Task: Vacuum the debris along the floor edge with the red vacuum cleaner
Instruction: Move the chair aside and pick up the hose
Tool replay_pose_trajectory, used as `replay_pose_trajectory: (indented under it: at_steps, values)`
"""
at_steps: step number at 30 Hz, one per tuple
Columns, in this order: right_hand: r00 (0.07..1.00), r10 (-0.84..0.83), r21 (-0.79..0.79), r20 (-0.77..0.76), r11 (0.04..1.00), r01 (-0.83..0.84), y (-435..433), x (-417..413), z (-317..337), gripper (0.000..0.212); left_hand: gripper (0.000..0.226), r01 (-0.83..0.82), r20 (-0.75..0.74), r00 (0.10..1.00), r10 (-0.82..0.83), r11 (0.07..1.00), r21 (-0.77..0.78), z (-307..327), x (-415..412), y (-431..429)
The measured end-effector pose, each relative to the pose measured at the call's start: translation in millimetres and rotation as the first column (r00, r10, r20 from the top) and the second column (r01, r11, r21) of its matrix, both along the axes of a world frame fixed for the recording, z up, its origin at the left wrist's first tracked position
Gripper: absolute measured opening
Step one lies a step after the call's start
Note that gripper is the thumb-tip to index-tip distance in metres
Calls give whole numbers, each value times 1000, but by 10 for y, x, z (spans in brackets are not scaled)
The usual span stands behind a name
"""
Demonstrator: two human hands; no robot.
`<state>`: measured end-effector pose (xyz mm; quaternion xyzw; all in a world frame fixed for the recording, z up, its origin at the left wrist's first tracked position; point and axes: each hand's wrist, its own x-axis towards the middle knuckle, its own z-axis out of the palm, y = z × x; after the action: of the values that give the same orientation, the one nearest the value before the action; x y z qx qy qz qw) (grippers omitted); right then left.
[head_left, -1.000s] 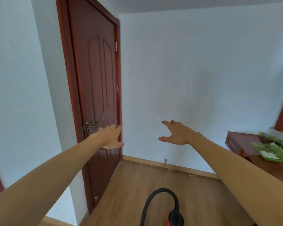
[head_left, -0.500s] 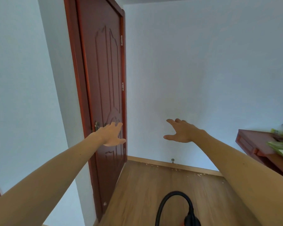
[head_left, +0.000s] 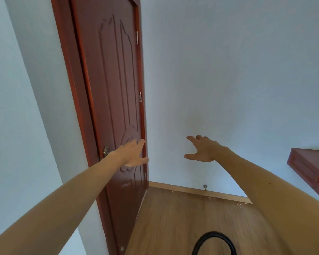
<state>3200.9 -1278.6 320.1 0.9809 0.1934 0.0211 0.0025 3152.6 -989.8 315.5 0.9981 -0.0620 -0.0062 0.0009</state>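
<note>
Black vacuum hose (head_left: 213,242) arcs at six o'clock on the wooden floor (head_left: 173,218), well below both hands. Left hand (head_left: 132,153) and right hand (head_left: 203,150) reach forward, fingers spread and empty. Pale debris (head_left: 208,196) dots the baseboard (head_left: 191,190) at five o'clock from the right fingers.

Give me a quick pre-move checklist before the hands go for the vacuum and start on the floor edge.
1. Left hand free: ok, open, holding nothing.
2. Right hand free: ok, open, empty.
3. Black curved vacuum hose in view: ok, bottom edge.
4. Red vacuum body located: cannot tell, out of frame.
5. Pale debris flecks along the light wooden baseboard: not ok, uncleared.
6. Dark red panelled door clear of the strip: ok.
</note>
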Motion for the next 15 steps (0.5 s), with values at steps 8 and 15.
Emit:
replay_pose_trajectory:
  at_steps: [8,15]
  values:
    - [998,-58,-1,-1,998,58,-267,1116,24,88,86,37,-22,999,-36,998,45,127,1305,-283]
    - [983,-184,-6,-12,983,184,-951,1553,-45,88,84,142,-11,990,-141,988,64,132,2090,-889]
